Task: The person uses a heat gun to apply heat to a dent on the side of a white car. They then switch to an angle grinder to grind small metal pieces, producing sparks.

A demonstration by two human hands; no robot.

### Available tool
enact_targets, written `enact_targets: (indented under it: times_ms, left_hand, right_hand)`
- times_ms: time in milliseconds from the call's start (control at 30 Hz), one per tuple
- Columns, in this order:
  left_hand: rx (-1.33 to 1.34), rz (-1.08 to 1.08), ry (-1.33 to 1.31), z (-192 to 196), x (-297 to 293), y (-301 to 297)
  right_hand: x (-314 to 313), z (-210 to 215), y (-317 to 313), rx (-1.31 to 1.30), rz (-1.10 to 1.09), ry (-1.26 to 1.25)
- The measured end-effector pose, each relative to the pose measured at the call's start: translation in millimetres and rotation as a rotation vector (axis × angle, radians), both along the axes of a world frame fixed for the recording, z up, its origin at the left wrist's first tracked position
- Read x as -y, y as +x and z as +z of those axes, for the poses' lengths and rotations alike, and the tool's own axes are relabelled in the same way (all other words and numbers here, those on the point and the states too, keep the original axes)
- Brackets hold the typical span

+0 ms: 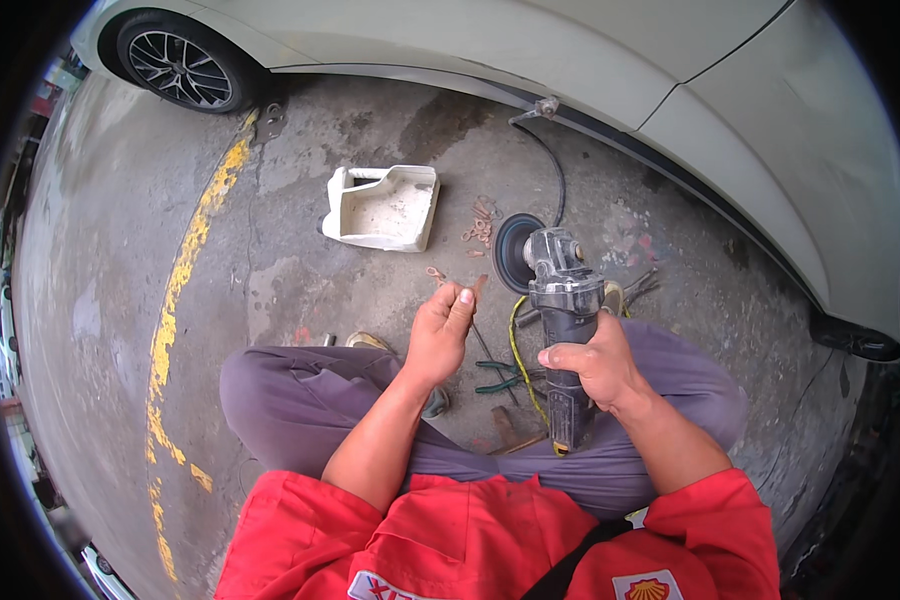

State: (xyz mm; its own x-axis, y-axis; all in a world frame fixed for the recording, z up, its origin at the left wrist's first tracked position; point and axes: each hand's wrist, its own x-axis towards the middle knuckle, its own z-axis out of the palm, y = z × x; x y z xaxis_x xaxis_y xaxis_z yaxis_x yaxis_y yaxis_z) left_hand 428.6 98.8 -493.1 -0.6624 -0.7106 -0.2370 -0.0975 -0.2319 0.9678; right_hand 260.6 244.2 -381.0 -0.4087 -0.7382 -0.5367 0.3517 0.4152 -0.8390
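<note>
on my remote view, my right hand (606,368) wraps the grinder (567,322) at centre right, its long axis running up the frame; my left hand (440,335), mid-frame, pinches a copper strip (481,284) just lower left of the disc (511,258).

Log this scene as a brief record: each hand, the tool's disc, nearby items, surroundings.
Left hand: pinches a small copper-coloured piece
Right hand: grips a grinder by its body
Disc: round, dark, on the grinder's head; cannot tell if spinning
Nearby: cut-open white jug; copper-coloured scraps right of it; green-handled pliers
Surroundings: pale car ahead; worn yellow line at left
</note>
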Motion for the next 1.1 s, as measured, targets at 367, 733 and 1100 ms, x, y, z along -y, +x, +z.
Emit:
enact_targets:
  times_ms: [367,733,1100]
  left_hand:
    - [0.203,0.173,-0.95,22,5,-3]
    - [0.211,0.136,-1.144,11,11,-2]
    - [0.622,0.431,0.0,-123,165,-54]
  right_hand:
    - [-3,-10,1,-0.079,0.007,0.009]
    - [-3,-18,2,-0.045,0.011,0.046]
    - [-10,-12,-15,0.006,-0.228,0.118]
